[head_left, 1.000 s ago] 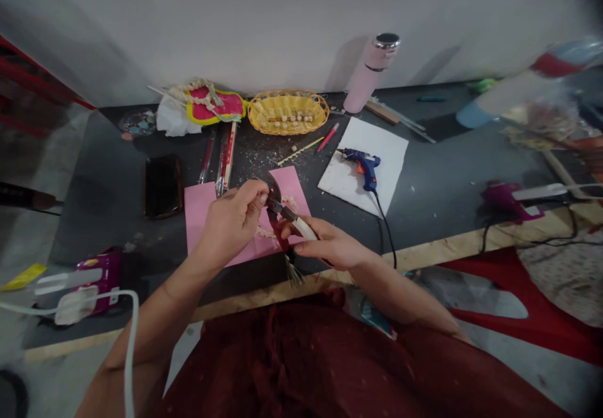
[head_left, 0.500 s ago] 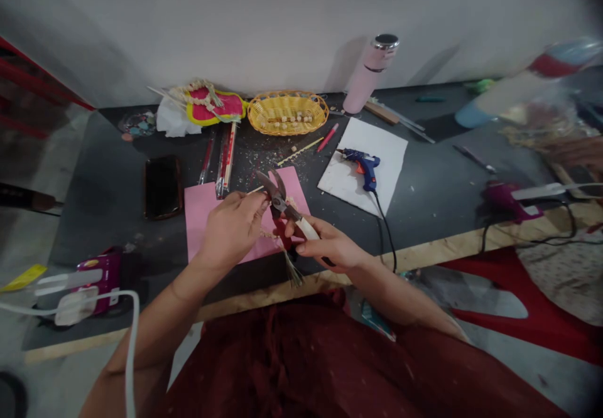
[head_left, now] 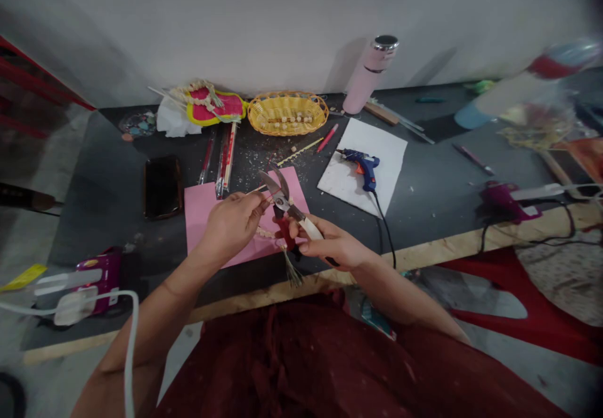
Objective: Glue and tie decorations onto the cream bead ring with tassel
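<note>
My right hand (head_left: 330, 242) grips a pair of pruning shears (head_left: 311, 230) with one white and one red handle. The blades are parted and point up and left, close to the fingertips of my left hand (head_left: 233, 220). Those fingers are pinched around a thin pale stick (head_left: 257, 189); most of it is hidden by the hand. Under both hands lies a pink sheet (head_left: 200, 217). On it, partly covered by the shears, is a braided cord (head_left: 264, 232) with a frayed tassel (head_left: 293, 272) hanging toward the table edge.
A blue glue gun (head_left: 362, 166) rests on a white board (head_left: 391, 145). Behind are a yellow basket (head_left: 287, 130), a pink flask (head_left: 365, 82) and a pink-yellow slipper-shaped piece (head_left: 230, 105). A phone (head_left: 162, 187) lies left, with power adapters (head_left: 97, 280) nearer. Small scraps dot the table.
The shears and my right hand have shifted slightly right, while my left hand has drawn a little left. At the far right, another person's hand has gone from view.
</note>
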Demonstrator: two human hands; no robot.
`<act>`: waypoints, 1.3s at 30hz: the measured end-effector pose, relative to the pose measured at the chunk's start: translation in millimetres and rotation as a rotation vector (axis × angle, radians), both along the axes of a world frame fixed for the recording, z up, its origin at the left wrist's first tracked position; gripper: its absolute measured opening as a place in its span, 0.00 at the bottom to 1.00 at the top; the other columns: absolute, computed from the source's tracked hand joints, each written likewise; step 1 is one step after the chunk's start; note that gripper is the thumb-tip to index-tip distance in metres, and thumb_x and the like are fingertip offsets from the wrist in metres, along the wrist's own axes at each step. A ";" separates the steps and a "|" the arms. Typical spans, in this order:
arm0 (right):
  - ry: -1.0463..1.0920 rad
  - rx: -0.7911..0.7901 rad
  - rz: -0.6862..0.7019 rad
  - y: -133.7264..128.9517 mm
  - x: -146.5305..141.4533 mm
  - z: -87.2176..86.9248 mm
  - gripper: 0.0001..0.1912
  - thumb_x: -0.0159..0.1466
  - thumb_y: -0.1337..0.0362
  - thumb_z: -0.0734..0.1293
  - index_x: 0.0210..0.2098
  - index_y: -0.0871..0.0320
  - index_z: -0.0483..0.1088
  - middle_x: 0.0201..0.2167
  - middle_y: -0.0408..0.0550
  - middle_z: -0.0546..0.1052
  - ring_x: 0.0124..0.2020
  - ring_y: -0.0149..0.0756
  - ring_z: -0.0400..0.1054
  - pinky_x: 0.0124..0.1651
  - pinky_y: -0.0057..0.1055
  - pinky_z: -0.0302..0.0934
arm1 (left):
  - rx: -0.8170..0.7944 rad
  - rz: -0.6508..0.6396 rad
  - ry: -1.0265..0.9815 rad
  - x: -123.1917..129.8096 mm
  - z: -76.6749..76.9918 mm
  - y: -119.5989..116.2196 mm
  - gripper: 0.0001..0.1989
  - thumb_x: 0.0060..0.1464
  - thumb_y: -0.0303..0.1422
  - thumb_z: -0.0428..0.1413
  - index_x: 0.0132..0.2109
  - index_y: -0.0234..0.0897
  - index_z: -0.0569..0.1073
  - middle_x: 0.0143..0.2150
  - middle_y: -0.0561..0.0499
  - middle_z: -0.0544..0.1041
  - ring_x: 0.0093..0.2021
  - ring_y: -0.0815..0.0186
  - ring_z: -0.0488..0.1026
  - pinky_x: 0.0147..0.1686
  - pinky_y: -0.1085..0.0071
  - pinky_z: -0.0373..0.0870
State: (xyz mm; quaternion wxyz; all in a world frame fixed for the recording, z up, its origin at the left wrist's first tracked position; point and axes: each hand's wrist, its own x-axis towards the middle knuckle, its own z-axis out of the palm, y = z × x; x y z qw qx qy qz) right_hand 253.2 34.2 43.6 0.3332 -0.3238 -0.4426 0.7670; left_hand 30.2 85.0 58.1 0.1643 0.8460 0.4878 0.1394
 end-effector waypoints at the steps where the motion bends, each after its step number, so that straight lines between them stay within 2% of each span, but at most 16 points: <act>1: 0.004 -0.008 -0.003 -0.4 -0.3 0.1 0.14 0.56 0.61 0.73 0.38 0.57 0.68 0.32 0.40 0.67 0.32 0.28 0.58 0.38 0.28 0.55 | -0.006 -0.008 0.002 -0.1 -0.6 0.2 0.19 0.68 0.40 0.43 0.41 0.36 0.75 0.36 0.47 0.81 0.41 0.57 0.76 0.38 0.64 0.68; 7: 0.005 -0.047 -0.020 -2.4 0.4 1.4 0.15 0.55 0.60 0.74 0.38 0.58 0.69 0.32 0.41 0.67 0.32 0.29 0.58 0.36 0.27 0.55 | -0.013 -0.006 0.034 -1.7 -1.4 2.3 0.18 0.68 0.39 0.42 0.38 0.37 0.73 0.35 0.47 0.79 0.39 0.58 0.76 0.36 0.65 0.67; 11: -0.005 -0.074 -0.027 -3.8 2.0 3.3 0.15 0.55 0.60 0.74 0.37 0.57 0.69 0.32 0.41 0.68 0.32 0.29 0.59 0.35 0.27 0.55 | 0.074 -0.005 0.134 -1.1 -2.1 3.1 0.17 0.68 0.37 0.42 0.42 0.35 0.74 0.35 0.44 0.79 0.38 0.57 0.75 0.35 0.65 0.68; 15: 0.075 -0.115 -0.050 -4.2 1.1 2.5 0.15 0.52 0.61 0.75 0.36 0.57 0.69 0.31 0.41 0.69 0.32 0.30 0.61 0.37 0.28 0.56 | 0.201 -0.080 0.258 3.5 0.1 -1.7 0.16 0.67 0.32 0.42 0.45 0.35 0.74 0.36 0.42 0.79 0.42 0.52 0.75 0.33 0.63 0.69; 20: 0.089 -0.158 -0.112 -5.7 -3.5 0.2 0.14 0.51 0.62 0.75 0.31 0.56 0.67 0.29 0.41 0.69 0.31 0.30 0.63 0.35 0.28 0.59 | 0.230 -0.145 0.309 7.0 -0.4 -6.0 0.14 0.64 0.27 0.44 0.46 0.37 0.75 0.36 0.41 0.80 0.44 0.51 0.75 0.32 0.63 0.70; 25: 0.092 -0.216 -0.127 -7.7 -3.7 -2.5 0.16 0.52 0.62 0.75 0.29 0.57 0.64 0.33 0.43 0.72 0.28 0.27 0.63 0.31 0.27 0.59 | 0.228 -0.126 0.350 2.2 -7.0 -3.8 0.14 0.64 0.28 0.45 0.47 0.39 0.74 0.36 0.42 0.79 0.41 0.54 0.75 0.30 0.66 0.68; 28: 0.071 -0.202 -0.064 -8.0 2.1 -3.3 0.15 0.52 0.63 0.75 0.35 0.58 0.69 0.36 0.45 0.73 0.35 0.31 0.67 0.39 0.29 0.64 | 0.241 -0.065 0.348 -3.6 -5.0 1.0 0.14 0.64 0.28 0.44 0.45 0.38 0.74 0.35 0.42 0.79 0.41 0.53 0.76 0.29 0.66 0.67; 31: 0.008 -0.192 0.037 -8.2 8.2 -3.9 0.19 0.51 0.64 0.74 0.42 0.58 0.73 0.41 0.47 0.73 0.42 0.34 0.66 0.46 0.33 0.65 | 0.286 0.072 0.379 -11.0 1.3 8.7 0.15 0.64 0.28 0.43 0.39 0.39 0.75 0.33 0.43 0.78 0.41 0.53 0.76 0.29 0.66 0.67; 33: -0.038 -0.190 0.044 -7.8 10.3 -4.3 0.19 0.52 0.64 0.74 0.43 0.58 0.74 0.44 0.48 0.72 0.43 0.34 0.66 0.45 0.32 0.65 | 0.253 0.089 0.355 -15.0 4.2 13.2 0.15 0.64 0.29 0.44 0.40 0.40 0.75 0.34 0.44 0.79 0.41 0.55 0.77 0.32 0.66 0.69; 37: -0.100 -0.112 -0.070 -5.2 11.2 -6.6 0.20 0.54 0.63 0.72 0.47 0.56 0.72 0.44 0.46 0.71 0.39 0.31 0.64 0.41 0.28 0.62 | 0.119 -0.092 0.125 -16.7 2.6 17.1 0.16 0.66 0.34 0.43 0.52 0.41 0.73 0.50 0.46 0.80 0.49 0.58 0.77 0.46 0.63 0.72; 39: -0.162 -0.045 -0.109 -3.6 10.9 -9.3 0.18 0.55 0.63 0.72 0.46 0.56 0.72 0.41 0.44 0.71 0.35 0.28 0.63 0.37 0.26 0.59 | 0.082 -0.103 0.039 -15.0 0.5 17.3 0.18 0.67 0.36 0.42 0.53 0.41 0.74 0.52 0.47 0.79 0.50 0.58 0.76 0.48 0.63 0.71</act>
